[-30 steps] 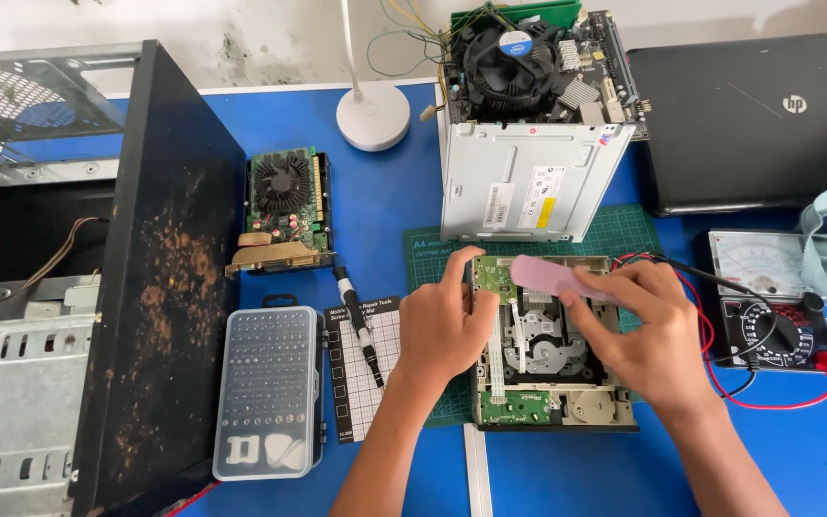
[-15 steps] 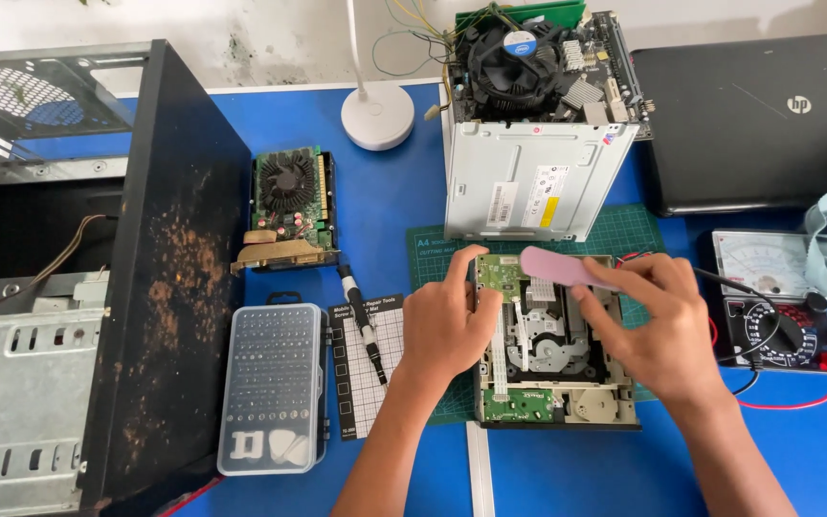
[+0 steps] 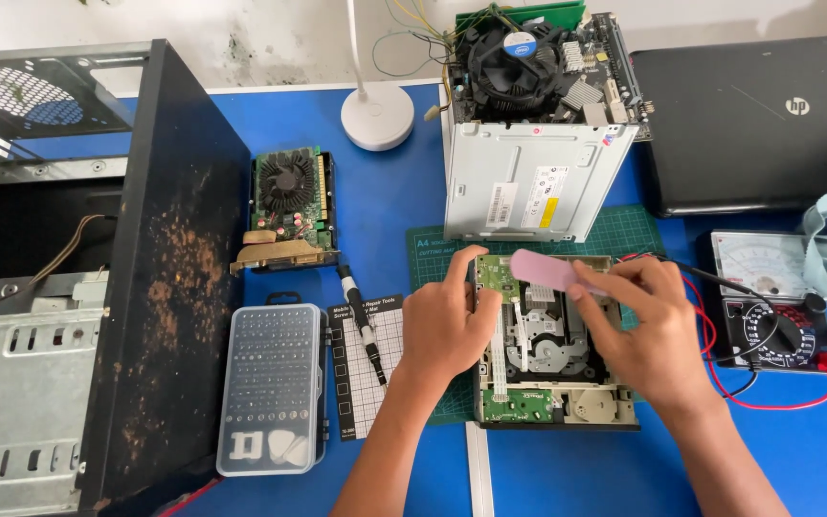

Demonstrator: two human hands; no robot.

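Note:
An opened optical drive (image 3: 552,369) lies on a green cutting mat (image 3: 433,258), its green circuit boards and metal mechanism exposed. My left hand (image 3: 447,321) rests on the drive's left side, fingers on the small green board at its top left corner. My right hand (image 3: 648,330) holds a flat pink pry tool (image 3: 543,270), its tip over that same board. A black screwdriver (image 3: 361,321) lies left of my left hand on a white grid mat (image 3: 356,378).
A rusty black computer case (image 3: 98,278) fills the left. A clear bit set box (image 3: 272,388), a graphics card (image 3: 287,206), a silver drive with a motherboard on top (image 3: 533,182), a white lamp base (image 3: 377,113), a laptop (image 3: 758,115) and a multimeter (image 3: 768,316) surround the mat.
The pink tool and my right hand have shifted slightly left toward the small board. My left hand stays on the drive.

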